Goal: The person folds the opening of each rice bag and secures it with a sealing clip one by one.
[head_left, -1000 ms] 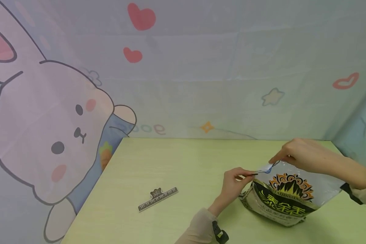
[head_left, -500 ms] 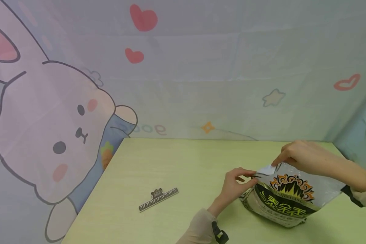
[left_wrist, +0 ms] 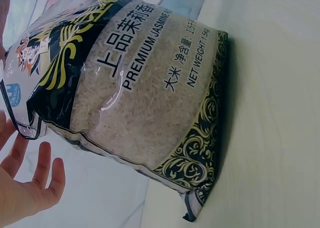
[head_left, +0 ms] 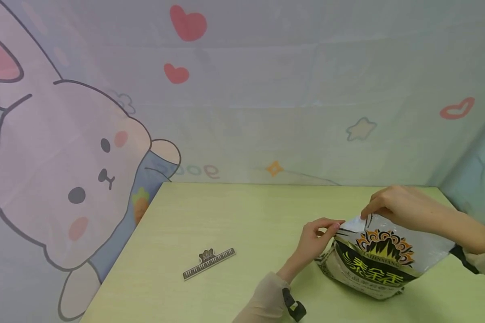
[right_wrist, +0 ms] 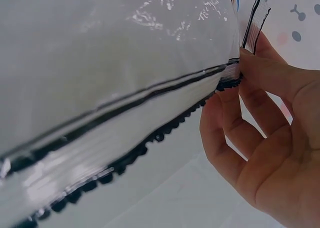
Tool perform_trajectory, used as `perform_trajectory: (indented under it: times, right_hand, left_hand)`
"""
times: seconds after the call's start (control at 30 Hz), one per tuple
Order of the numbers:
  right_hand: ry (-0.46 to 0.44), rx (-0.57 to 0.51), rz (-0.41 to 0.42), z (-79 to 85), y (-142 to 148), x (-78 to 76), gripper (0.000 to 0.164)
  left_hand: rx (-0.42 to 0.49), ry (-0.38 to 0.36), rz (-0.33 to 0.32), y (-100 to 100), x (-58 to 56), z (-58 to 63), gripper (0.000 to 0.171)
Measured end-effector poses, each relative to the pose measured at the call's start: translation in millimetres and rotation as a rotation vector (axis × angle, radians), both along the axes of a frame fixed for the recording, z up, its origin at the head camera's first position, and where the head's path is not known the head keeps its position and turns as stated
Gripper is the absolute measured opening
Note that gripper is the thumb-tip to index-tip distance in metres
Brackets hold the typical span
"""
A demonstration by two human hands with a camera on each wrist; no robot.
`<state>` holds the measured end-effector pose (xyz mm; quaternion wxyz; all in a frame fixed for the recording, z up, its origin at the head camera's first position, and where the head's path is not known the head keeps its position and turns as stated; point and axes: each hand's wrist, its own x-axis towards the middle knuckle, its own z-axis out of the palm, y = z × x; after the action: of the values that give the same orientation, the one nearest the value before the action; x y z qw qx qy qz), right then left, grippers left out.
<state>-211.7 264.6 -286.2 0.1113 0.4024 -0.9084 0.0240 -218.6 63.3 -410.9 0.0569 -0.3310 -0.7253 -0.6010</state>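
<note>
The bag of jasmine rice (head_left: pixel 372 273) is at four o'clock on the pale worktop (head_left: pixel 242 215), its base resting on the surface and its white, translucent upper part raised. The left hand (head_left: pixel 310 242), at the bag's ten o'clock, has thumb and index finger closed in a pinch on the top corner; its other fingers are spread, seen from the left wrist. The right hand (head_left: pixel 396 204), at the bag's one o'clock, pinches the upper edge between thumb and fingers; the right wrist view shows the sealed strip (right_wrist: pixel 120 134) with its serrated dark border running to that grip. A piano-key-patterned clip (head_left: pixel 209 264) lies near seven o'clock, slanted, well apart from the bag, with worktop surface extending between them. The far worktop edge, toward twelve o'clock, meets the rabbit-printed backdrop (head_left: pixel 246 89), well beyond the clip.
</note>
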Motion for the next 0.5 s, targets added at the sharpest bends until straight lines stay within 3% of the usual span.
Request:
perform_trajectory:
  times: [0.2, 0.3, 0.5]
  right_hand:
    - [-0.001, -0.007, 0.003, -0.1, 0.7, -0.7, 0.025]
    - [0.002, -0.016, 0.011, -1.1, 0.6, -0.5, 0.025]
    - [0.048, -0.008, 0.020, -4.8, -0.1, 0.4, 0.029]
  left_hand:
    - [-0.011, -0.006, -0.010, 4.5, -13.0, -18.6, 0.023]
    - [-0.036, 0.044, -0.005, 7.6, -20.6, -31.3, 0.024]
    - [-0.054, 0.117, 0.028, 8.2, -22.6, -37.6, 0.025]
